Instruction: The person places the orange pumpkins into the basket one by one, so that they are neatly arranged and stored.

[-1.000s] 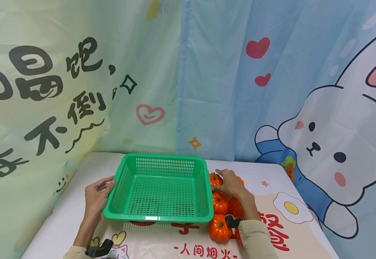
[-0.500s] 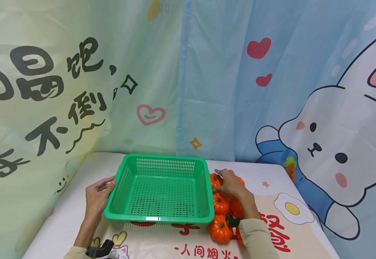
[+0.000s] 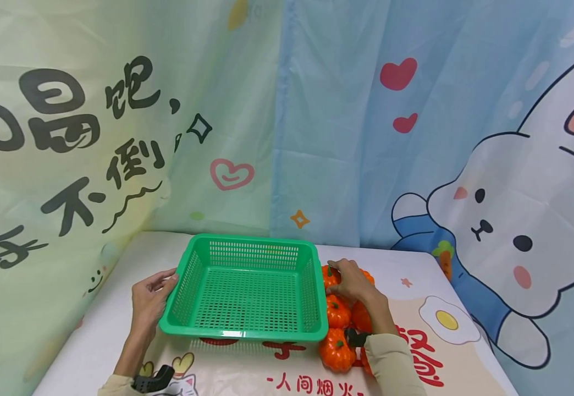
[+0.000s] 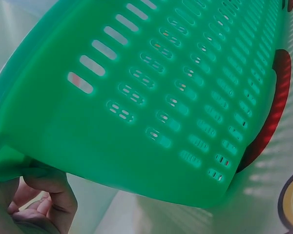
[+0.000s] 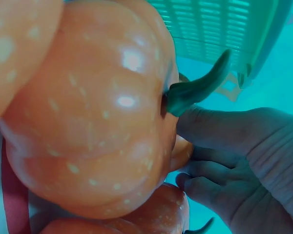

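Note:
A green plastic basket (image 3: 242, 334) with slotted walls stands on the table, with nothing in it. My left hand (image 3: 149, 300) grips its left rim; in the left wrist view the curled fingers (image 4: 51, 190) hook under the rim (image 4: 14, 146). To the right of the basket, my right hand (image 3: 356, 286) holds the small orange pumpkin (image 3: 330, 275) farthest back, thumb on the near side and fingers beyond. That pumpkin (image 5: 181, 153) is mostly hidden in the right wrist view behind a nearer pumpkin (image 5: 97, 112) with a curved green stem.
Several more orange pumpkins (image 3: 337, 350) sit close together along the basket's right side, partly under my right forearm. The table (image 3: 465, 374) has a printed cover with red lettering and a fried egg picture. A printed curtain (image 3: 316, 137) hangs behind it.

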### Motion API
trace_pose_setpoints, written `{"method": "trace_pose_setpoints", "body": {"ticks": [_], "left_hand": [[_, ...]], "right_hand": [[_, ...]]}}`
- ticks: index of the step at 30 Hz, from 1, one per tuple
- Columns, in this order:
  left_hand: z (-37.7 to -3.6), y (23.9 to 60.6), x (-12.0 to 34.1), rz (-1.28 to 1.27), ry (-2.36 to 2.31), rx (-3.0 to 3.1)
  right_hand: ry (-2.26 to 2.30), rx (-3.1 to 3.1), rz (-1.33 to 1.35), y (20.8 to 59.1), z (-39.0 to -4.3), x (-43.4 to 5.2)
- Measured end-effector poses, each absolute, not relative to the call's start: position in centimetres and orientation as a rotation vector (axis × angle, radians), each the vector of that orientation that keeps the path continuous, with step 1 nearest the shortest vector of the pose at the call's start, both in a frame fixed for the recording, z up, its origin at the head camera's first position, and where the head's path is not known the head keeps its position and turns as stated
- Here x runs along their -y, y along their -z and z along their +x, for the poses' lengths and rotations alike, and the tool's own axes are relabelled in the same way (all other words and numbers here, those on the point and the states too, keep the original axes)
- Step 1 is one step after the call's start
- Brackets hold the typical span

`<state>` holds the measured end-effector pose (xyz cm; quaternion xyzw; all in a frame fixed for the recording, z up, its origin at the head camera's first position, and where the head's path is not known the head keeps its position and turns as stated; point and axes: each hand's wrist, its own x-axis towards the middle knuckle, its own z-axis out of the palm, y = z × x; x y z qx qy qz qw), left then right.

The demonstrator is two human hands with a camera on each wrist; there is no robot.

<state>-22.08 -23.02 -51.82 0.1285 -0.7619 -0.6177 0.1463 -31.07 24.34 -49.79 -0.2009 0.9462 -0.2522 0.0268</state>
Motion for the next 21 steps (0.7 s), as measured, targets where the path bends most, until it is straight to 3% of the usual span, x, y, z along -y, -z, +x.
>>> {"method": "trace_pose_setpoints", "body": {"ticks": [14,21], "left_hand": [[-22.0,51.7,22.9,0.372,1.799,2.181],[-22.0,51.7,23.0,0.362,1.792,2.185]], "right_hand": [[0.873,-2.896,-0.826,50.9,-31.7,-25.3],[0.8,-2.898,-0.696,49.9,-31.2,-24.7]]}}
